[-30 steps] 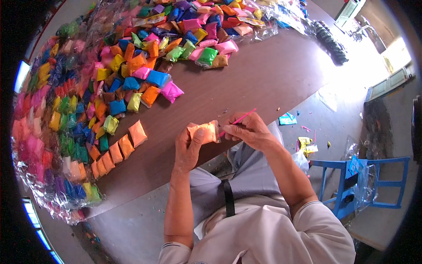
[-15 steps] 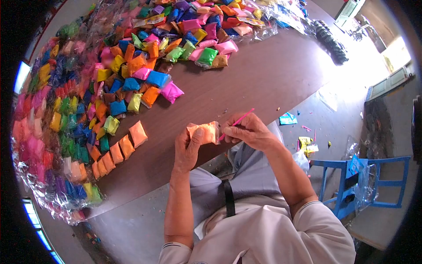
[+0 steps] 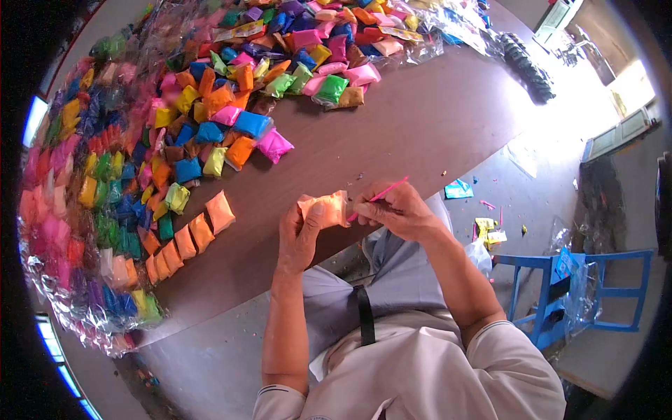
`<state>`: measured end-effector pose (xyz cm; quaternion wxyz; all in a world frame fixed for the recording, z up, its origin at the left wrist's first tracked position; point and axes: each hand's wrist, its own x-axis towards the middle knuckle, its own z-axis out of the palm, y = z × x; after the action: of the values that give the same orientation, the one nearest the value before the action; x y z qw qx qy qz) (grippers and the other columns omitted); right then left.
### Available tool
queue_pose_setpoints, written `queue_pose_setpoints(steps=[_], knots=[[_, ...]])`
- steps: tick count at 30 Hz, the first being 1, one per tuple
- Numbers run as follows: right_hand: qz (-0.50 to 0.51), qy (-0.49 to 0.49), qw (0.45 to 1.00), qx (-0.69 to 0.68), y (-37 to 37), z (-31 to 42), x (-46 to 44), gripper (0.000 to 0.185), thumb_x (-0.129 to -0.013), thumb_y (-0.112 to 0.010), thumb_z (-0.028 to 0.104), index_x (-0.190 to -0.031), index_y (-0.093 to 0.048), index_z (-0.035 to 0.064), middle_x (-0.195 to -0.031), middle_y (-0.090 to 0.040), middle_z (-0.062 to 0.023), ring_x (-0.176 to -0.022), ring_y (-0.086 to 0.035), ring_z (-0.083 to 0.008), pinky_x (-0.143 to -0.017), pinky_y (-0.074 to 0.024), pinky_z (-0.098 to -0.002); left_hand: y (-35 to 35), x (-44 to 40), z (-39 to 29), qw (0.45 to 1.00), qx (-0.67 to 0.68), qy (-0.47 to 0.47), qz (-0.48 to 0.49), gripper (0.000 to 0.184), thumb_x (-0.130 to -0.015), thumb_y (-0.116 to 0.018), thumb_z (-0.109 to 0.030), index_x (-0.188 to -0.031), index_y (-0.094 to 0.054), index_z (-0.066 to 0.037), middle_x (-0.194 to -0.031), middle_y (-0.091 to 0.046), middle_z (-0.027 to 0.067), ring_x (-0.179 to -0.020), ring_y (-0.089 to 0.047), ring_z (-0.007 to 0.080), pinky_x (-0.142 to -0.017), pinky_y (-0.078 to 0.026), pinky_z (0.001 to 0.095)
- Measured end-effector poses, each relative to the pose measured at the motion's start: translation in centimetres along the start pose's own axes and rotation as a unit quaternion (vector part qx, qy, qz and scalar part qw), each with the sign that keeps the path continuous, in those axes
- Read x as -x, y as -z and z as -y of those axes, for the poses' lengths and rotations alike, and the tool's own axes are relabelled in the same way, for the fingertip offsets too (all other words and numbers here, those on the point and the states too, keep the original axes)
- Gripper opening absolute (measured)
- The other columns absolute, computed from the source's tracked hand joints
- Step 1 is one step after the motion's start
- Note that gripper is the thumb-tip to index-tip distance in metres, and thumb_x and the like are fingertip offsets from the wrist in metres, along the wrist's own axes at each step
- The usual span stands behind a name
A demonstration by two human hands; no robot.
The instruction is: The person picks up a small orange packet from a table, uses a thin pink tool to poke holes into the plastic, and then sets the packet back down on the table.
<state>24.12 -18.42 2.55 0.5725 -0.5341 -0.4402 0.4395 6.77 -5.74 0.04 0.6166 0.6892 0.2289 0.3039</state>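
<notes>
You have a plump, pale-orange packet [image 3: 332, 207] held up over the desk [image 3: 420, 112], near the edge on your side, its clear end facing right. There your thin pink stick [image 3: 390, 187] slants, lower tip close to the packet; contact is unclear.

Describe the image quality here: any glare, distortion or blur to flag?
Head view: glare washes out the floor at upper right and reaches the tabletop; head view: fisheye curvature, with black corners; head view: left hand, right hand, peach packet and pink stick look readable, without obvious motion blur.
</notes>
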Motion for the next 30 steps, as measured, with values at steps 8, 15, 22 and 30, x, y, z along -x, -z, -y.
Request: queue_pose_setpoints(steps=[8, 15, 22, 30], knots=[[0.019, -0.062, 0.996, 0.064, 0.6, 0.4, 0.0, 0.021, -0.092, -0.059, 0.022, -0.087, -0.065, 0.0028, -0.071, -0.057, -0.0014, -0.067, -0.053, -0.0095, -0.06, -0.0436, -0.0255, -0.4, 0.0, -0.1, 1.0, 0.005, 0.0, -0.007, 0.033, -0.097, -0.053, -0.036, -0.088, -0.059, -0.005, -0.072, -0.053, -0.0045, -0.067, -0.045, 0.0028, -0.057, -0.036, 0.0193], [0.018, -0.011, 0.999, 0.033, 0.2, 0.5, -0.1, 0.025, -0.092, -0.062, 0.025, -0.088, -0.064, 0.0007, -0.073, -0.062, -0.0025, -0.066, -0.057, -0.0081, -0.057, -0.0441, -0.0236, -0.2, 0.0, 0.4, 1.0, -0.018, -0.003, -0.008, 0.039, -0.095, -0.053, -0.044, -0.087, -0.059, -0.006, -0.071, -0.054, -0.0023, -0.066, -0.047, 0.0042, -0.056, -0.037, 0.0206], [0.038, -0.052, 0.998, -0.022, 0.5, 0.1, 0.0, 0.026, -0.091, -0.061, 0.026, -0.085, -0.065, 0.0015, -0.07, -0.058, 0.0014, -0.065, -0.051, -0.0079, -0.058, -0.0423, -0.0245, -0.5, 0.1, -0.1, 1.0, -0.022, -0.003, -0.008, 0.039, -0.095, -0.052, -0.044, -0.088, -0.059, -0.006, -0.072, -0.055, -0.0016, -0.065, -0.048, 0.0048, -0.056, -0.037, 0.0209], [0.042, -0.07, 0.996, -0.039, 0.0, -0.2, -0.2, 0.023, -0.093, -0.062, 0.024, -0.092, -0.063, 0.0015, -0.078, -0.061, -0.0013, -0.07, -0.055, -0.0074, -0.061, -0.044, -0.0221, 0.0, -0.1, 0.1, 1.0, -0.022, -0.003, 0.001, 0.037, -0.096, -0.053, -0.041, -0.088, -0.059, -0.005, -0.073, -0.054, -0.0015, -0.065, -0.048, 0.0051, -0.057, -0.037, 0.0205]])
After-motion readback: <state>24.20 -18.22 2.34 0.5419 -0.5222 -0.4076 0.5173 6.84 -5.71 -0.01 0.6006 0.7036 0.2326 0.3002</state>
